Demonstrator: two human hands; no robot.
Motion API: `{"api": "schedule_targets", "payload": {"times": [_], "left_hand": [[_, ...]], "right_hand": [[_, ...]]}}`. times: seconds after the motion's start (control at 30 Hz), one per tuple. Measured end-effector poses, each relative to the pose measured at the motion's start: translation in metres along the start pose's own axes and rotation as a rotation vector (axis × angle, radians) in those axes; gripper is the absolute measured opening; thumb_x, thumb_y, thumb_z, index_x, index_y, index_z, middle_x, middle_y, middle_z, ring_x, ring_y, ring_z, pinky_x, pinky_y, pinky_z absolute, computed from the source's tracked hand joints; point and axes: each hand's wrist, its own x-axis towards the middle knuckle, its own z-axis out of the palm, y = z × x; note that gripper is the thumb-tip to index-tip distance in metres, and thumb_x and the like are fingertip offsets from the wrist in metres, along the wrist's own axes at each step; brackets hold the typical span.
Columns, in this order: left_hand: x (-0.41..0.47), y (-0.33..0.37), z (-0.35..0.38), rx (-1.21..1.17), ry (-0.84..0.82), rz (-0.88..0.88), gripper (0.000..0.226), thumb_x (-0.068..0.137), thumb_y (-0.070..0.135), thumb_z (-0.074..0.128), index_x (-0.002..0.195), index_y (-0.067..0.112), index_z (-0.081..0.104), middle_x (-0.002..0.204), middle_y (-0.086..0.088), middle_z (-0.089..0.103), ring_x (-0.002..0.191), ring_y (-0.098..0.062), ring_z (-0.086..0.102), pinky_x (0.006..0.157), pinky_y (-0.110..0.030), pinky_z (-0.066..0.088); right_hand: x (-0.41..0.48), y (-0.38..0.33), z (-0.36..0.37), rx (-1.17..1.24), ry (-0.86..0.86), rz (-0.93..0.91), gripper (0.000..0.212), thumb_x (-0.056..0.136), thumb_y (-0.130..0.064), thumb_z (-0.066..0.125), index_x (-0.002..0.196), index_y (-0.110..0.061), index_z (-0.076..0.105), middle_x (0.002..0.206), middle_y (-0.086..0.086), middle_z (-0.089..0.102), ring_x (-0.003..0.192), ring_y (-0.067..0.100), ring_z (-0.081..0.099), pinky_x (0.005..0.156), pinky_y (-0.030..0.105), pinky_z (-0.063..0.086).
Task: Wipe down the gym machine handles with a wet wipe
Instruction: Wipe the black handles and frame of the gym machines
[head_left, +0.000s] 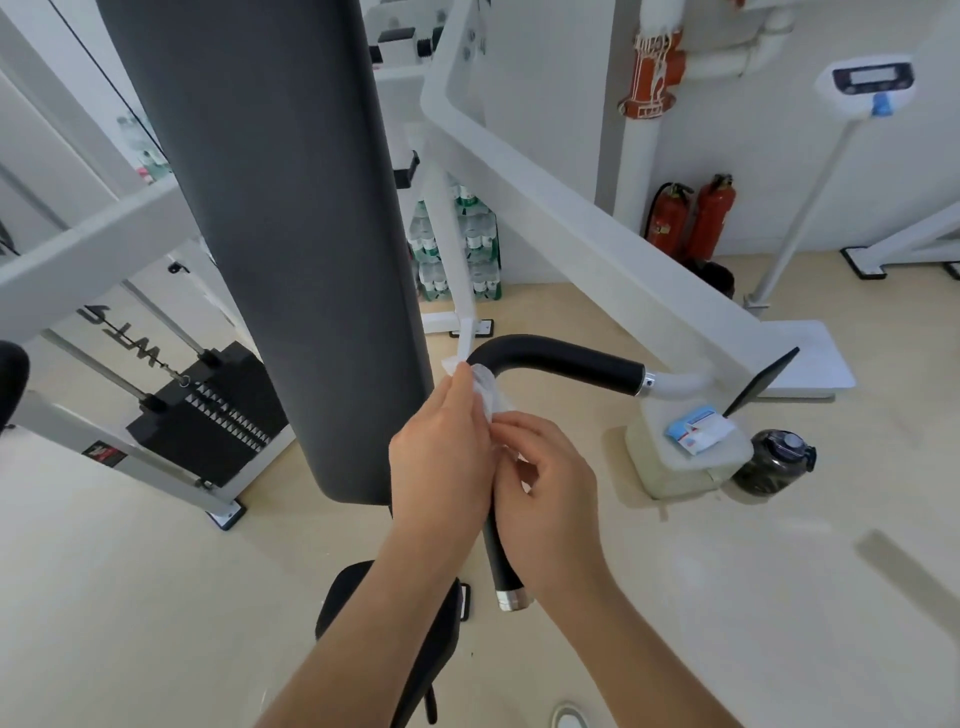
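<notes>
The black, bent handle (561, 358) curves above the left hand (441, 447); its lower leg passes behind the right hand (550, 488), ending silver-capped below. A crumpled white wet wipe (485, 389), gripped by both hands, wraps it.

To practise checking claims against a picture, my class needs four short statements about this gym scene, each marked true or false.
1. The left hand and right hand both hold the wet wipe against the black handle. True.
2. The wet wipe is blue. False: it is white.
3. Two red fire extinguishers stand by the wall. True.
4. The tall pad is red. False: it is dark grey.
</notes>
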Motion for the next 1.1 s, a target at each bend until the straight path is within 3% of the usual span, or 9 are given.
{"api": "schedule_targets", "payload": {"times": [0.17, 0.23, 0.3, 0.47, 0.57, 0.63, 0.77, 0.93, 1.1], "left_hand": [[0.017, -0.001, -0.004, -0.094, -0.105, -0.084, 0.027, 0.099, 0.02, 0.041, 0.116, 0.011, 0.061, 0.073, -0.008, 0.066, 0.067, -0.025, 0.062, 0.066, -0.04, 0.051], [0.026, -0.001, -0.005, -0.163, -0.143, -0.116, 0.03, 0.1, 0.018, 0.041, 0.124, 0.015, 0.059, 0.082, -0.011, 0.069, 0.075, -0.025, 0.063, 0.071, -0.038, 0.051], [0.022, -0.002, -0.007, -0.205, -0.181, -0.12, 0.036, 0.099, 0.016, 0.041, 0.132, 0.022, 0.054, 0.077, -0.002, 0.065, 0.069, -0.017, 0.06, 0.064, -0.025, 0.045], [-0.005, -0.019, -0.016, -0.333, -0.076, -0.056, 0.032, 0.093, 0.005, 0.054, 0.112, 0.027, 0.069, 0.066, 0.019, 0.06, 0.061, 0.002, 0.055, 0.055, -0.006, 0.038], [-0.002, -0.027, -0.016, -0.471, -0.061, -0.132, 0.029, 0.089, 0.006, 0.062, 0.095, 0.032, 0.074, 0.077, 0.016, 0.069, 0.071, 0.001, 0.062, 0.068, -0.012, 0.048], [0.001, -0.024, -0.016, -0.643, -0.082, -0.273, 0.024, 0.086, 0.007, 0.066, 0.092, 0.03, 0.073, 0.084, 0.01, 0.071, 0.079, -0.005, 0.067, 0.078, -0.027, 0.056], [0.012, -0.02, -0.016, -0.823, -0.092, -0.459, 0.009, 0.082, 0.009, 0.072, 0.087, 0.015, 0.069, 0.075, -0.003, 0.07, 0.06, -0.016, 0.066, 0.066, -0.034, 0.06], [0.016, -0.033, -0.015, -0.797, -0.123, -0.443, 0.011, 0.084, 0.01, 0.069, 0.085, 0.02, 0.074, 0.078, 0.002, 0.074, 0.077, -0.014, 0.071, 0.075, -0.03, 0.057], [-0.006, -0.032, -0.01, -0.793, -0.118, -0.452, 0.037, 0.082, 0.003, 0.069, 0.109, 0.028, 0.066, 0.102, 0.004, 0.069, 0.084, -0.013, 0.069, 0.083, -0.033, 0.057]], "right_hand": [[0.003, 0.003, 0.001, 0.054, -0.014, -0.001, 0.021, 0.089, -0.009, 0.062, 0.103, -0.019, 0.073, 0.103, -0.01, 0.066, 0.094, 0.003, 0.062, 0.081, 0.023, 0.055], [0.012, 0.001, 0.001, 0.028, -0.027, -0.031, 0.017, 0.087, -0.009, 0.064, 0.1, -0.017, 0.073, 0.099, -0.007, 0.068, 0.089, 0.005, 0.063, 0.079, 0.023, 0.056], [0.022, -0.002, 0.0, -0.012, -0.026, -0.075, 0.011, 0.086, -0.013, 0.067, 0.095, -0.019, 0.07, 0.094, -0.007, 0.067, 0.081, 0.005, 0.062, 0.072, 0.019, 0.054], [0.044, -0.003, -0.004, -0.177, -0.116, -0.327, 0.025, 0.085, -0.009, 0.067, 0.108, -0.019, 0.064, 0.113, -0.007, 0.054, 0.084, 0.008, 0.06, 0.071, 0.024, 0.055], [0.05, 0.001, -0.001, -0.252, -0.136, -0.448, 0.024, 0.086, -0.006, 0.065, 0.109, -0.011, 0.069, 0.106, 0.001, 0.063, 0.088, 0.014, 0.062, 0.077, 0.03, 0.055], [0.049, 0.001, -0.003, -0.184, -0.089, -0.379, 0.019, 0.087, -0.009, 0.065, 0.105, -0.012, 0.071, 0.095, -0.001, 0.067, 0.083, 0.009, 0.061, 0.074, 0.027, 0.055], [0.048, 0.001, -0.003, -0.273, -0.049, -0.351, 0.018, 0.089, -0.011, 0.062, 0.105, -0.012, 0.07, 0.089, -0.002, 0.064, 0.073, 0.003, 0.055, 0.067, 0.01, 0.046], [0.057, -0.012, -0.011, -0.499, -0.331, -0.499, 0.027, 0.09, -0.015, 0.06, 0.116, -0.01, 0.065, 0.109, 0.002, 0.055, 0.075, 0.011, 0.056, 0.066, 0.015, 0.04], [0.086, -0.019, -0.011, -0.518, -0.323, -0.584, 0.009, 0.085, -0.011, 0.066, 0.079, -0.007, 0.071, 0.084, 0.005, 0.056, 0.06, 0.02, 0.054, 0.056, 0.026, 0.043]]}}
